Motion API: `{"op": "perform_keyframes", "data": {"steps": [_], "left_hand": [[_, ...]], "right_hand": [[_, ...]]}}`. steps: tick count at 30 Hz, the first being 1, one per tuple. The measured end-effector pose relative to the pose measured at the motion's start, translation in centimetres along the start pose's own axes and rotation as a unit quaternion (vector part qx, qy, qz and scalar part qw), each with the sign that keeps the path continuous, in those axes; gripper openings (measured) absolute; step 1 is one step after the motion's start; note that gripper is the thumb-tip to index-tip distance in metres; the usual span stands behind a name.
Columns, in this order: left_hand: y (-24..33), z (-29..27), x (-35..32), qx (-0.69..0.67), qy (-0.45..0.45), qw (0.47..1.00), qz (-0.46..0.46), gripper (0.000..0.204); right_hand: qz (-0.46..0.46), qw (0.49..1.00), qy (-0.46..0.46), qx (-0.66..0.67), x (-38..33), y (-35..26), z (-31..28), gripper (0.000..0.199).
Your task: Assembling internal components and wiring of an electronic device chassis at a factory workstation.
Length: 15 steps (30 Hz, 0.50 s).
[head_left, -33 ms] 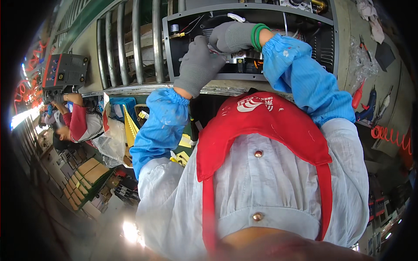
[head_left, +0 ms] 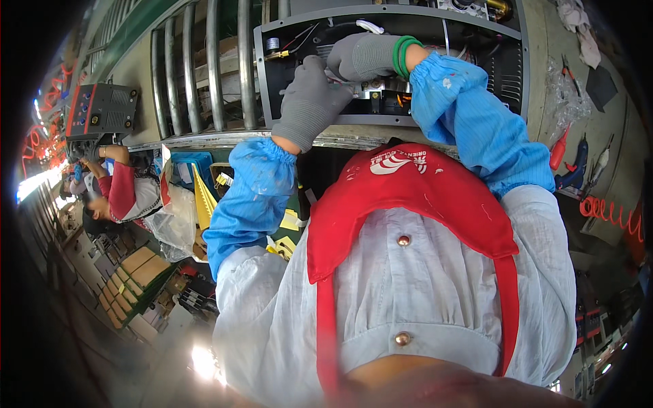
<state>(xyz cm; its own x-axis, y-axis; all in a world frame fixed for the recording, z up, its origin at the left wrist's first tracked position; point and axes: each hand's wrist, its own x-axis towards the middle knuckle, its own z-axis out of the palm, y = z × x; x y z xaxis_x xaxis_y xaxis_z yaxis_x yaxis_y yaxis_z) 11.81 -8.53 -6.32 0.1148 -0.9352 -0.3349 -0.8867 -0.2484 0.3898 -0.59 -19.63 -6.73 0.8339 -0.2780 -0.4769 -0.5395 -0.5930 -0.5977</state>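
Both of my hands wear grey knit gloves and work inside an open dark metal housing [head_left: 401, 121] at the top of the view. My left hand [head_left: 314, 97] reaches over the housing's near edge, its fingers curled close to the brass fitting and wires on the left side. Just right of it, my right hand [head_left: 365, 58] is bent inward with closed fingers, almost meeting the left. Whatever the fingertips grip is hidden beneath the gloves. A black block with orange wire [head_left: 396, 102] lies below my right hand. A white piece [head_left: 369, 27] sits behind it.
Metal rollers [head_left: 215, 68] run left of the housing. Beyond them stands a finished-looking box unit [head_left: 109, 110], with another person [head_left: 122, 180] beside it. On the right lie a red-handled tool [head_left: 559, 151], a blue-black power driver [head_left: 577, 166], plastic wrap [head_left: 568, 102] and a coiled red hose [head_left: 612, 214].
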Motion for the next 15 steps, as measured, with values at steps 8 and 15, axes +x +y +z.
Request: {"op": "perform_keyframes", "data": {"steps": [8,15], "left_hand": [[-0.2,0.0,0.9,0.015,0.005,1.000,-0.014,0.060],[-0.1,0.0,0.7,0.052,0.014,0.999,0.010,0.060]], "right_hand": [[-0.033,0.996,0.059,0.058,2.1,2.5,1.6,0.028],[-0.002,0.996,0.019,0.082,1.3,1.7,0.9,0.029]]}}
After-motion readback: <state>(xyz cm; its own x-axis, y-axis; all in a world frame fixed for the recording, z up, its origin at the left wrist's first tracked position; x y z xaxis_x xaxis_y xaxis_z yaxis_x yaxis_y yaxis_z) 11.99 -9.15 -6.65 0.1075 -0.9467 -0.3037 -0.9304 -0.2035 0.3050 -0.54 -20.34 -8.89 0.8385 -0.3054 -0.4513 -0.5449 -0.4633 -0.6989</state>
